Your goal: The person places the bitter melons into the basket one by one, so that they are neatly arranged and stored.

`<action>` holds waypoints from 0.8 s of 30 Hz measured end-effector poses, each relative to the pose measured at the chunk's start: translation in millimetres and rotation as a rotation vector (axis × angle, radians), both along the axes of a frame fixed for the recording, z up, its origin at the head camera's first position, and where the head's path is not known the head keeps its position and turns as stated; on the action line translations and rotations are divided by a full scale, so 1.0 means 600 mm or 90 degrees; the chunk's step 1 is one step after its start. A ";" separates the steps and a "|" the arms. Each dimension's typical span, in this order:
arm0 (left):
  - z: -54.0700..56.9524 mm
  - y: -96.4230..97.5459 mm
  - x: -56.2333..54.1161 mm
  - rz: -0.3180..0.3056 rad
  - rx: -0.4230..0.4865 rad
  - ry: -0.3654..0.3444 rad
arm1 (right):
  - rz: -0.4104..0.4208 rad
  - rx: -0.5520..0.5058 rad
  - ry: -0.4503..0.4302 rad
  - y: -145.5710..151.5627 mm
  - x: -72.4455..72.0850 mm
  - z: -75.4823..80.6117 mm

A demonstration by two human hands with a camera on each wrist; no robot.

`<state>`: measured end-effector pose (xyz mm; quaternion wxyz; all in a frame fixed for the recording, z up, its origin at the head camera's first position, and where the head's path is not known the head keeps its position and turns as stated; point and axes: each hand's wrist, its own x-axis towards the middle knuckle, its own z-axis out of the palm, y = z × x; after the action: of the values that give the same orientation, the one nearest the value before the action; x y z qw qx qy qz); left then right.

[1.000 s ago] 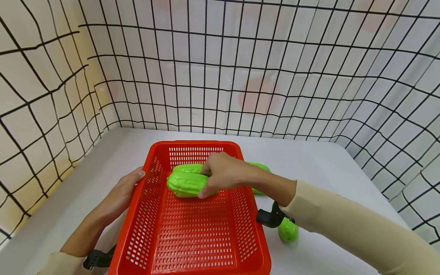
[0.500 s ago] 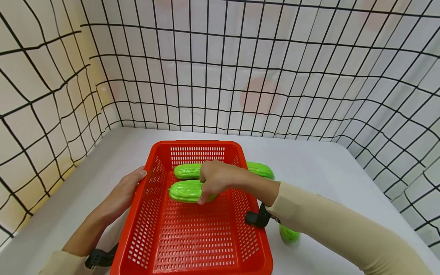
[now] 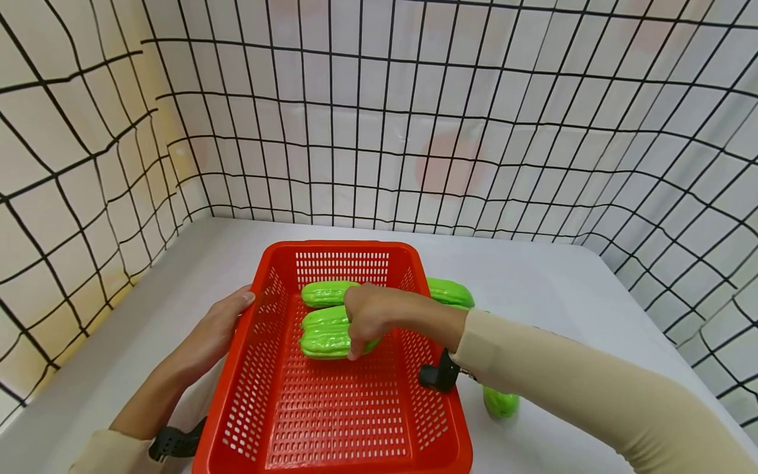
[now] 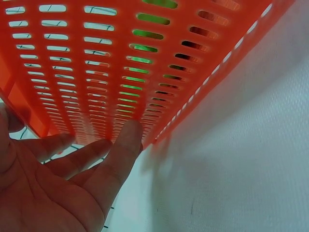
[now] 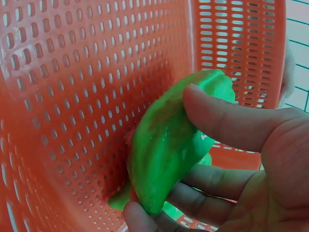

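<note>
Right hand (image 3: 373, 315): grasping one green gourd (image 5: 166, 145), thumb on one side, fingers on the other; in the head view the hand covers the gourd's right part. Left hand (image 4: 53, 186): fingers extended, resting against the outside of the red basket (image 3: 337, 421); in the head view its fingers are largely hidden.

Held gourd: inside the basket, under the right hand, across the basket wall from the left hand. Further gourds (image 3: 329, 294): two, in the basket just beyond the held one, right ends hidden behind the right hand.

Loose gourds (image 3: 450, 293): on the white table (image 3: 533, 283), right of the right hand, partly hidden by forearm and beige sleeve (image 3: 592, 382); exact number unclear. Basket's near edge: cut off below.
</note>
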<state>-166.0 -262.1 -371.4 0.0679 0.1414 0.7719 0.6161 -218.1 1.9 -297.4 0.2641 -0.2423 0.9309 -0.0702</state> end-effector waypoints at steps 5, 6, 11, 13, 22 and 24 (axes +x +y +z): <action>-0.001 0.001 -0.001 0.000 0.000 0.000 | -0.010 0.007 0.007 -0.001 -0.003 -0.007; -0.001 0.001 -0.001 0.000 0.000 0.000 | -0.010 0.008 0.005 -0.001 -0.004 -0.009; -0.001 0.001 -0.002 0.004 -0.003 0.001 | 0.000 0.013 0.008 0.000 -0.004 -0.015; 0.000 0.001 -0.002 0.005 -0.002 0.002 | -0.002 0.018 0.012 0.001 -0.004 -0.016; -0.001 -0.001 -0.003 -0.006 0.006 0.004 | -0.023 0.022 0.007 0.003 -0.006 -0.021; -0.002 -0.001 -0.002 -0.014 0.008 0.005 | -0.026 0.018 0.007 0.003 -0.004 -0.021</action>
<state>-167.4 -262.9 -372.4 0.0705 0.1527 0.7669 0.6193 -220.6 3.7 -310.1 0.2612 -0.2197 0.9380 -0.0614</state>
